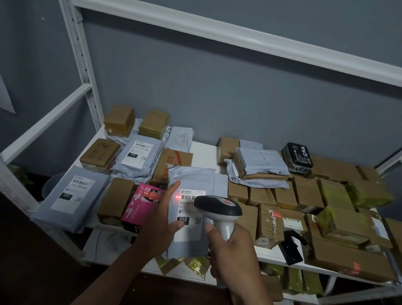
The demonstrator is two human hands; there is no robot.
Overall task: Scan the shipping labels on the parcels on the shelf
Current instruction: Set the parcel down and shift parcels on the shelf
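My left hand holds a grey poly-mailer parcel upright in front of the shelf, thumb on its white shipping label marked 010. My right hand grips the handle of a grey and black barcode scanner, whose head points at the label. A red scan dot glows on the barcode at the label's top left. Two more grey mailers with 231 labels lie on the left of the white shelf.
Brown cardboard boxes crowd the shelf's right side, with a pink box and a black box among them. A black scanner stand sits at the front edge. White uprights frame both sides; a lower shelf holds yellow-taped parcels.
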